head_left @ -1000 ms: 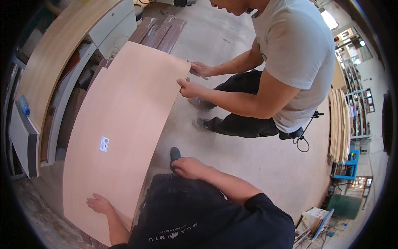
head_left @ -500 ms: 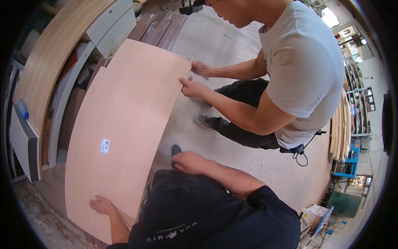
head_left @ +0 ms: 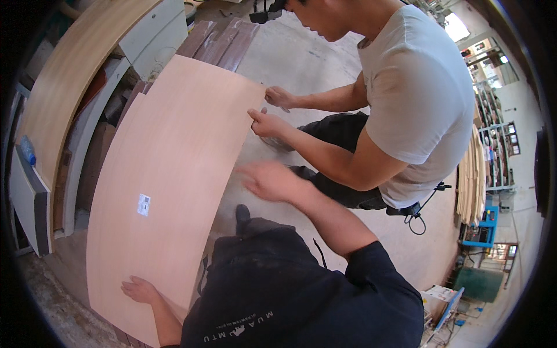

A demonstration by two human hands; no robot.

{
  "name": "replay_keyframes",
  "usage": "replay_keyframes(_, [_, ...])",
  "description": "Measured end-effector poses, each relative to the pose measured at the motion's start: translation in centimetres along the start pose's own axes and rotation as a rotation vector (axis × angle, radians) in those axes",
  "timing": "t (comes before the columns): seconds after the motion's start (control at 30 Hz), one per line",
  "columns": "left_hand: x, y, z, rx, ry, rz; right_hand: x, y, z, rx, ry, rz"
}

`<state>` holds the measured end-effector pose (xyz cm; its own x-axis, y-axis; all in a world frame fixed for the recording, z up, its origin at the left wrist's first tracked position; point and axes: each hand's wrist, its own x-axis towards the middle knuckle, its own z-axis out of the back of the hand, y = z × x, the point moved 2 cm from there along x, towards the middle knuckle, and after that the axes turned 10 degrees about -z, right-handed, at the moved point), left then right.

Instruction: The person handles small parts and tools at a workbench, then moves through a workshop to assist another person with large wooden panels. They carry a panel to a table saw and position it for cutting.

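Observation:
A large pale wooden panel (head_left: 168, 151) lies before me with a small printed label (head_left: 143, 205) on its face. My left hand (head_left: 139, 289) rests flat on the panel's near end, its fingers stretched out. Just off the panel's right edge, my right hand (head_left: 270, 181) is raised in the air with fingers apart, somewhat blurred and holding nothing. Across from me, a co-worker in a grey T-shirt (head_left: 426, 93) grips the panel's far right edge with both hands (head_left: 270, 119).
Long brown wrapped boards (head_left: 226, 43) show beyond the panel. On the left stands a workbench with a wooden top (head_left: 64, 98), and a plastic bottle (head_left: 27, 151) lies by it. Stacked planks (head_left: 471, 180) and a blue rack (head_left: 487, 226) are along the right wall.
My right hand has risen from beside my knee and moved forward toward the panel's right edge. My left hand and the co-worker's hands keep their places on the panel.

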<state>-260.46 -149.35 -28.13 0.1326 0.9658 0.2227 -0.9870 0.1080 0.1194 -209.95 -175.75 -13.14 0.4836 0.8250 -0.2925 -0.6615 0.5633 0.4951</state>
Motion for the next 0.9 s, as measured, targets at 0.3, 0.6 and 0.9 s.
replay_keyframes(0.3, [0.2, 0.1, -0.1, -0.042, 0.035, 0.034, 3.0, -0.9, 10.4, -0.307, -0.260, 0.005])
replay_keyframes(0.6, [-0.1, 0.5, -0.5, -0.083, 0.026, 0.057, 4.5, -0.1, 8.6, -0.368, -0.313, -0.016])
replay_keyframes(0.9, [-0.2, -0.5, 0.5, -0.053, -0.035, 0.047, 1.2, 2.0, -0.5, -0.205, 0.076, -0.062])
